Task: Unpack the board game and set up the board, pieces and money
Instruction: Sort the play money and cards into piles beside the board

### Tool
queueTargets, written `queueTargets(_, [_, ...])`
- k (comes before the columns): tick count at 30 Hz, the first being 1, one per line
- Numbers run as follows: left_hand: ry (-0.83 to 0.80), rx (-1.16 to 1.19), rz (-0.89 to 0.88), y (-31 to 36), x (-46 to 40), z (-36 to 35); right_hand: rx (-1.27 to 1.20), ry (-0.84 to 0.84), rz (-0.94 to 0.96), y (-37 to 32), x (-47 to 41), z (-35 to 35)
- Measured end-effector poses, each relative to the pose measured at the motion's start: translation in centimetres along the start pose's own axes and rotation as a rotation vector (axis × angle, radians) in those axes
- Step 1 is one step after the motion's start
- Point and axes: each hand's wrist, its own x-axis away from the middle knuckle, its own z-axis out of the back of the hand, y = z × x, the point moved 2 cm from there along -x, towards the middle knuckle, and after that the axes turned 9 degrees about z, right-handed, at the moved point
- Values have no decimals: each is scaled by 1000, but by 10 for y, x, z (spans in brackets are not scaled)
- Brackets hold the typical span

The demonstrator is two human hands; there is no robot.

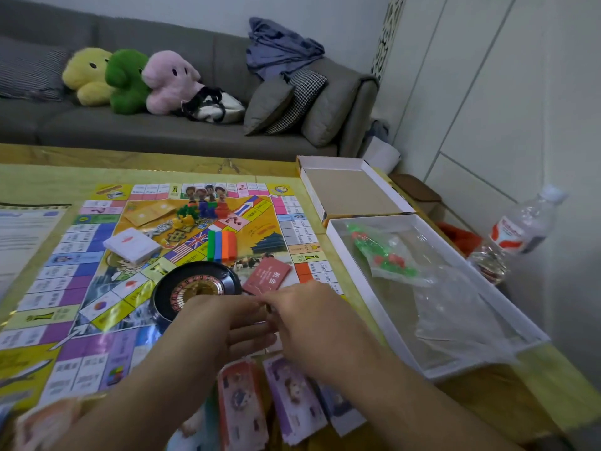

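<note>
The game board (97, 288) lies unfolded on the table. On it stand a black roulette wheel (195, 288), a white card deck (131, 245), a red card (270, 275), a row of coloured blocks (221, 244) and several pawn figures (205, 200). My left hand (224, 323) and my right hand (312, 317) meet just over the board's near right corner. A thin purple edge of banknotes (263, 322) shows between my left thumb and fingers, and my right fingertips pinch there; the spot is blurred. Below the hands lie red notes (240, 402), purple notes (292, 395) and bluish notes (338, 408).
The open box base (481, 271) sits to the right and holds plastic bags with green and red houses (380, 252). The box lid (351, 190) lies behind it. A water bottle (520, 229) stands at the table's right edge. A printed sheet (22, 229) lies left of the board.
</note>
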Motion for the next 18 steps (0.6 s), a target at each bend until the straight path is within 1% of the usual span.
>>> queueTargets(2, [-11,-2,32,2,4,-10,8,-1,-108,18,5,2])
queueTargets(5, [-51,-100,-57,3,8,-12,97,-7,-218,50,14,11])
queueTargets(10, [-21,-203,-129,4,14,-3,260,-52,-263,91,21,9])
queueTargets(13, [3,-224,-152,7,17,0,312,-102,-282,101,23,-1])
queueTargets(18, [12,-256,-182,9,16,8,381,-128,-266,109,28,-6])
